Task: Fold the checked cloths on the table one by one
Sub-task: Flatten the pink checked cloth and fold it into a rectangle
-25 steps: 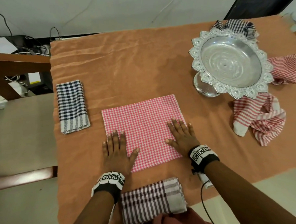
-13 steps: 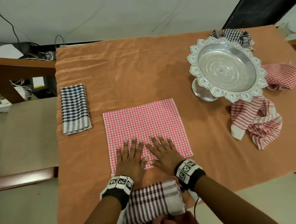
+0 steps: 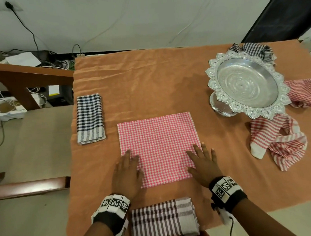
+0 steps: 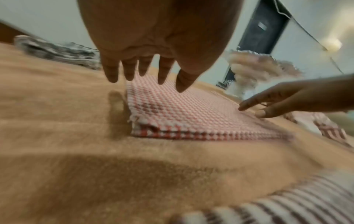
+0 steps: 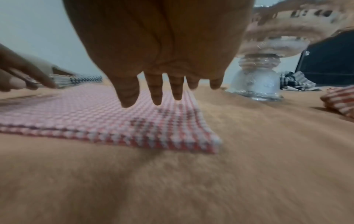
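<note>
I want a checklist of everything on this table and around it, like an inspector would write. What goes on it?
Surface: table under a wrinkled orange cover.
Job's things: pink cloth flat in the middle, partly folded; blue cloth folded at the left; brown cloth folded at the near edge; three crumpled cloths at the right: striped, red, dark.
Clutter: silver tray on a foot, nothing in it.
Hands: left hand and right hand open, fingers spread, at the pink cloth's near corners.
Cables: wire at the right wrist; tangled leads behind the table.
Surroundings: wooden bench at the left, white wall behind.
</note>
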`<state>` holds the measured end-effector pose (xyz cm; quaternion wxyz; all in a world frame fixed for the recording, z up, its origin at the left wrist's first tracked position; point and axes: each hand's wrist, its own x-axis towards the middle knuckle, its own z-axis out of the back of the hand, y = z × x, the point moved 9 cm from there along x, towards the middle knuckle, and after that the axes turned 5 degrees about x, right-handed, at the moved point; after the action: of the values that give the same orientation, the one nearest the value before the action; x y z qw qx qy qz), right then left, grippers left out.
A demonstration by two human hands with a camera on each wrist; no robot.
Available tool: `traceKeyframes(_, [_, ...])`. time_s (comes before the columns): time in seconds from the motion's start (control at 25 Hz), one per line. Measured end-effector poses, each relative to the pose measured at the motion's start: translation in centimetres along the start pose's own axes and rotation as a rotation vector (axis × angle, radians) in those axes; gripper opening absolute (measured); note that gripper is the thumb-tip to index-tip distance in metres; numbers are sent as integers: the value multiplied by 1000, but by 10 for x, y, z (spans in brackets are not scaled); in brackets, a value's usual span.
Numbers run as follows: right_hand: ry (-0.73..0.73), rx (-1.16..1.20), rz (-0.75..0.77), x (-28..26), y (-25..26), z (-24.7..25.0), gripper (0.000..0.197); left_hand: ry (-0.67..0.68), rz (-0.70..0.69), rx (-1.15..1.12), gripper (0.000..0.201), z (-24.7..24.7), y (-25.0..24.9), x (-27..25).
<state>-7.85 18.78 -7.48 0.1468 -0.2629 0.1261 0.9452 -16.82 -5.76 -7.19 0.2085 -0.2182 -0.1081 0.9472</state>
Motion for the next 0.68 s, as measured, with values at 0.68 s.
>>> traceKeyframes(0.68, [56,455,170,10,122,9,46,5,519,-809,46,-1,40,-6])
